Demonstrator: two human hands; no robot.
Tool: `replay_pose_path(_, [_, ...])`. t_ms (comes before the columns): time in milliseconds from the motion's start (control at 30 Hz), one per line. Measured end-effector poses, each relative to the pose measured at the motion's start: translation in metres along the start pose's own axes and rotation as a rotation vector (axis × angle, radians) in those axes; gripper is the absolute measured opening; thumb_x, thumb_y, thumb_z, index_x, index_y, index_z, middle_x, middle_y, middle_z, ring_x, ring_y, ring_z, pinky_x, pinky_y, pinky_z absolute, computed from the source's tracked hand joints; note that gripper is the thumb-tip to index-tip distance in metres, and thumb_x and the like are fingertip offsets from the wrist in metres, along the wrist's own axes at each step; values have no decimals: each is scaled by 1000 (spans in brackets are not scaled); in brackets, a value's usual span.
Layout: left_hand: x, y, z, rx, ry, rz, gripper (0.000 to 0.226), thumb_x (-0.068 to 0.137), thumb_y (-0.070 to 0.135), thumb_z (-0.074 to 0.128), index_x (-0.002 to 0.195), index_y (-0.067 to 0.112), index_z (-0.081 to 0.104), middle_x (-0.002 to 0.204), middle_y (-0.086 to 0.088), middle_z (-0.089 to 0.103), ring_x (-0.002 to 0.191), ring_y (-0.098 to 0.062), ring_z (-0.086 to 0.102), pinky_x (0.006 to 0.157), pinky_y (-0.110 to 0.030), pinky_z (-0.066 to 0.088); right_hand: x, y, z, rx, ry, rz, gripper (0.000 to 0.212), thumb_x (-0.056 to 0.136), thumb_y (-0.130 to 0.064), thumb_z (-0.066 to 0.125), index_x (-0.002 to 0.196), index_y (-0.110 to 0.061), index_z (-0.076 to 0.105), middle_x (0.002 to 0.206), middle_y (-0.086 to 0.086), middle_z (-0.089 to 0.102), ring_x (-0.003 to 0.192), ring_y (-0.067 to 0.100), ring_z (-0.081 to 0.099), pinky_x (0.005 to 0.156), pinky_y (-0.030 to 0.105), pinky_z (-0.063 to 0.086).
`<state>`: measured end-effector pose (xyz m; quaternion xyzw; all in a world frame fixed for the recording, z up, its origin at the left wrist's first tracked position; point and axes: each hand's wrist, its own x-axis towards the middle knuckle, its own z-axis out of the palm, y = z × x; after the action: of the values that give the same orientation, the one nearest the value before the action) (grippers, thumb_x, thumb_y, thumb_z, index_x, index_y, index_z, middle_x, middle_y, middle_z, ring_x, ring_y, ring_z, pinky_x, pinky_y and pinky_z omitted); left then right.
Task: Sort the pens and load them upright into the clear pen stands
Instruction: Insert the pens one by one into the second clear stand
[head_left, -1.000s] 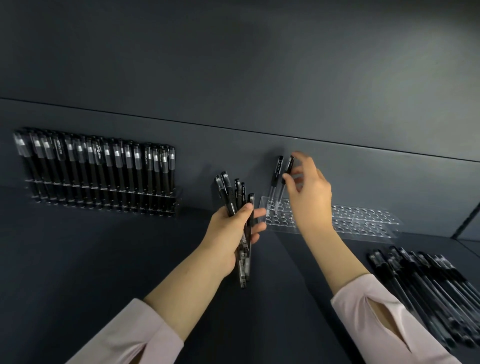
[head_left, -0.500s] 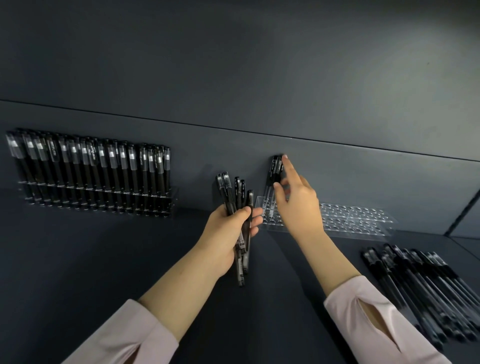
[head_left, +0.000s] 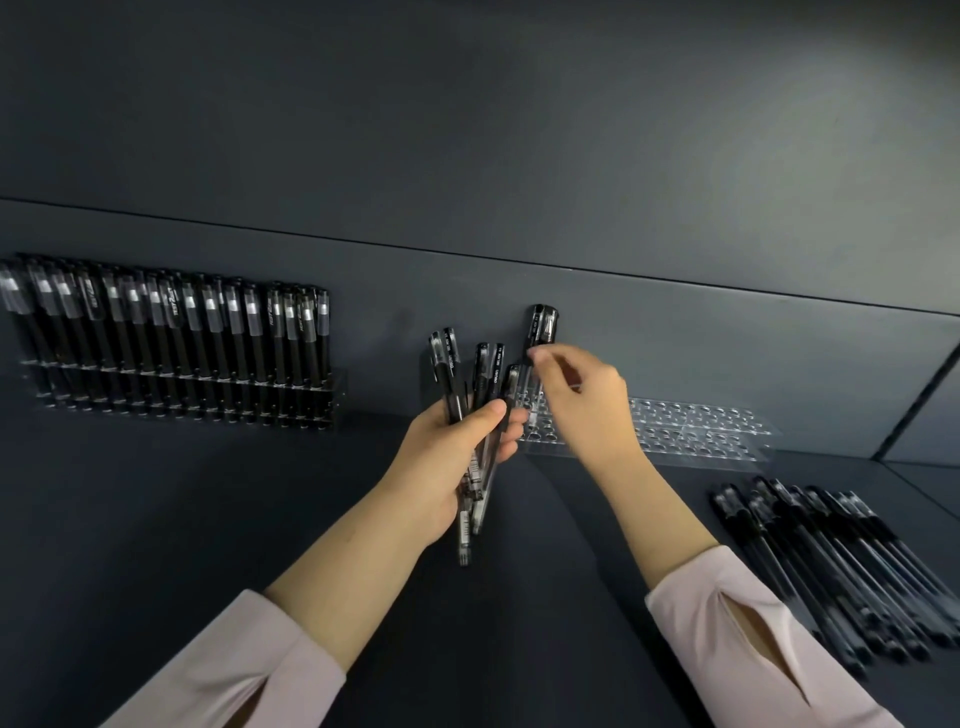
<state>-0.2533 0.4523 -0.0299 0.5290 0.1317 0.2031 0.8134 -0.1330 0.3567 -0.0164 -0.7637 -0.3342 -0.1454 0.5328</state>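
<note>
Five handheld pens (head_left: 457, 374) are fanning out of the left hand (head_left: 452, 457), caps up, with the thumb and curled fingers clamping round their barrels above the dark table (head_left: 156, 519). Two standing pens (head_left: 544, 325) are sitting upright side by side at the left end of the right clear stand (head_left: 701, 431), whose other holes are showing bare. The right hand (head_left: 592, 410) is reaching to that pair with its fingertips bunching just under the caps. Motion blur is hiding whether they are pinching a barrel, so I cannot tell.

One left clear stand (head_left: 337, 384) is carrying racked pens (head_left: 182, 322) in tight rows, too overlapped to count. A few clips are showing lettering that seems to begin "TEST". Loose pens (head_left: 831, 561) are lying in a heap at the right, well over a dozen. White print on the held caps is too small to read.
</note>
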Motion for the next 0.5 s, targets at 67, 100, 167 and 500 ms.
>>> replay_pose_path(67, [-1,0,1,4,-23,5,14,95,11,61,105,4,69,95,-10,76,85,-16,73,67,-20,57,-1,-5,0,175,-115,105,17,95,-25,58,95,-19,74,78,-13,69,74,2,62,71,17,48])
replay_pose_path(100, [-1,0,1,2,-28,7,15,95,11,62,106,5,69,96,-11,76,86,-17,73,67,-21,56,-2,-6,-2,266,-158,151,16,94,-25,60,93,-19,75,75,-14,68,71,2,61,70,17,48])
replay_pose_path(167, [-1,0,1,-4,-29,14,16,95,12,62,107,6,69,96,-10,76,87,-18,74,68,-21,57,-1,-7,-5,428,-242,229,13,92,-23,63,93,-18,75,72,-9,66,69,6,60,68,23,50])
replay_pose_path(500, [2,0,-2,-18,29,-80,23,95,23,63,114,10,59,95,-4,77,79,-26,75,55,-31,59,15,-4,-31,658,213,346,12,90,-1,61,95,-12,62,75,2,63,61,9,60,56,20,49])
